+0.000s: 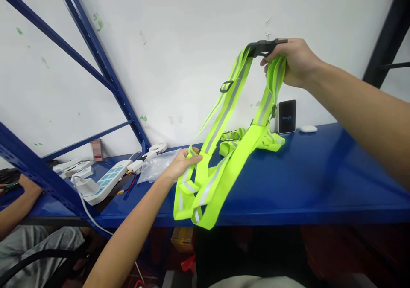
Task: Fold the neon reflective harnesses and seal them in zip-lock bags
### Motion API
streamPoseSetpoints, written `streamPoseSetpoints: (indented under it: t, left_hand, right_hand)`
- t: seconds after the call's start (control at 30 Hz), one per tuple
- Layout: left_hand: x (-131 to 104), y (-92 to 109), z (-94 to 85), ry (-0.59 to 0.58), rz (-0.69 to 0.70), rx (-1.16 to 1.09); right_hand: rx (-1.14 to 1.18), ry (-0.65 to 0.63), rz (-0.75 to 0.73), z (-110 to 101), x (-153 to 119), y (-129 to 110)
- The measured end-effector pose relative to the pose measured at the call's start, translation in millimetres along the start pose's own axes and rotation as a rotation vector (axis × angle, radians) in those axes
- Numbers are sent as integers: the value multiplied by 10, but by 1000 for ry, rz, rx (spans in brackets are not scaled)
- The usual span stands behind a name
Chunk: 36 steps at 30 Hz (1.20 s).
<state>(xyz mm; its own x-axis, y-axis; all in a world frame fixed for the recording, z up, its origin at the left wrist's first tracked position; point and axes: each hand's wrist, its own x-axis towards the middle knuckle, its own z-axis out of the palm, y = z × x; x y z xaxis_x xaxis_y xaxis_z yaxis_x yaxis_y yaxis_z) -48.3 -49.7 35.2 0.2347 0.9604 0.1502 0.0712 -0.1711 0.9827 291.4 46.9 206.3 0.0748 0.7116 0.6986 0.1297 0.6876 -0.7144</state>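
A neon yellow reflective strap harness with grey stripes hangs between my hands above the blue table. My right hand, raised at the upper right, is closed on its straps near a black buckle. Lower and to the left, my left hand pinches the harness beside a strap joint. Its lower loops droop over the table's front edge. Behind it, more yellow strap lies bunched on the table; whether it joins the held part is hidden.
On the blue table stand a device with a dark screen and a white case. A power strip, plastic bag and small fan lie left. Another person's arm shows beyond the blue post.
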Motion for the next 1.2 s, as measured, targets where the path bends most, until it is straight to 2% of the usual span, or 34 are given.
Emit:
streamPoseSetpoints:
  t: [0.07,0.17,0.27,0.37,0.43,0.57,0.67,0.77,0.9,1.03,1.1,1.2]
  left_hand:
    - [-58,-14,-23,-65,64,-191]
    - [-127,-45,-17,-144,159,-318]
    - [-126,-65,14,-167,119,-323]
    - [-36,-33,56,-163,40,-189]
    - [56,40,107,-105,65,-79]
    - [248,328,292,64,299,106]
    - [388,591,441,133,526,244]
    - [529,790,493,186,670,386]
    - [626,902,415,248,702,586]
    - [557,907,369,353,771,801]
    - [492,903,383,280,770,890]
    - [404,919,403,-25,636,899]
  right_hand:
    - [146,-93,96,-33,-36,15]
    - [231,-134,209,-31,-129,64]
    - [200,-99,190,35,-221,133]
    - [29,-71,102,140,-309,171]
    - [-88,-132,22,225,-375,175]
    - [-203,-346,-251,438,-534,149]
    - [-361,-425,-458,589,-675,71]
    - [-546,-497,-551,650,-805,-53]
    - [-698,-547,-504,564,-914,-136]
    - [-708,-594,-332,411,-926,-77]
    - [-688,-646,-230,333,-879,-68]
    - [-574,-822,-87,201,-757,-118]
